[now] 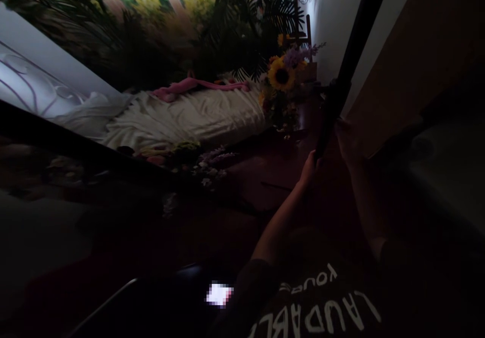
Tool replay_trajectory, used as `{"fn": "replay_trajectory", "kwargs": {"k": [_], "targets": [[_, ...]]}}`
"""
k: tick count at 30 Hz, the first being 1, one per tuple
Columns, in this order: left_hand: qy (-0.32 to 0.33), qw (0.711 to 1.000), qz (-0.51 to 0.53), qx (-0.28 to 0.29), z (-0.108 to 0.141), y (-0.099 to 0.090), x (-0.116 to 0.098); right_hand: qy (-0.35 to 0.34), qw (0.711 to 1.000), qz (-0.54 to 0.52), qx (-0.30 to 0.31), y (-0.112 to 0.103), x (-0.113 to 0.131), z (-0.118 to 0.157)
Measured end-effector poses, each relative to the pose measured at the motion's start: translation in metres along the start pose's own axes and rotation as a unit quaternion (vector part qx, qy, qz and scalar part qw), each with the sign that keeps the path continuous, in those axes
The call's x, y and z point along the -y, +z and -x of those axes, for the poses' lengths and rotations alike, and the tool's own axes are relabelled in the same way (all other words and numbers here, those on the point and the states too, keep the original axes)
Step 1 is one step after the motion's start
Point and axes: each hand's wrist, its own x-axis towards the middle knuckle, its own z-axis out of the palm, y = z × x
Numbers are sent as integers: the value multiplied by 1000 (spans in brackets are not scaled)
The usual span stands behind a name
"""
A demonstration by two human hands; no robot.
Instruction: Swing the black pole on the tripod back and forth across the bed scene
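Note:
A long black pole (356, 40) runs at a slant from the upper right down to my hands, with a thicker collar partway along it. My left hand (308, 169) is closed around its lower part. A little higher, on the pole's right side, my right hand (344, 136) grips it too, though deep shadow blurs those fingers. Just left of the pole stands a bunch of artificial flowers with a large sunflower (281, 74).
A cream cloth (189, 113) covers a low bench, with a pink plush toy (185, 86) lying on it. Palm leaves (250, 25) hang behind. Another dark bar (83, 151) crosses the left side. Small flowers (210, 166) sit near the dark reddish floor (257, 176). A white wall (333, 14) rises at right.

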Motion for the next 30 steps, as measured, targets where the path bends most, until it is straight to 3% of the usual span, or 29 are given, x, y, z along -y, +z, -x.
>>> {"fn": "replay_trajectory", "kwargs": {"k": [2, 7, 9, 17, 21, 24, 27, 30], "targets": [[7, 1000, -1, 2, 1, -1, -2, 27, 999, 7, 39, -9, -12, 14], [12, 1000, -4, -4, 2, -2, -7, 126, 970, -9, 210, -26, -43, 58], [7, 1000, -6, -9, 2, -1, -7, 156, 959, -30, 235, -27, -52, 72], [2, 1000, 3, -7, 3, -3, -10, 192, 967, -51, 161, -12, -74, 83], [3, 1000, 7, -2, 3, -4, -13, 255, 958, -83, 101, 5, -83, 80], [6, 1000, 13, -2, 3, -4, -13, 367, 912, -173, 63, 17, -88, 79], [9, 1000, 9, -4, 2, -4, -11, 489, 826, -271, 73, 20, -90, 77], [5, 1000, -3, -8, 2, -3, -10, 538, 754, -363, 98, 19, -93, 73]]}}
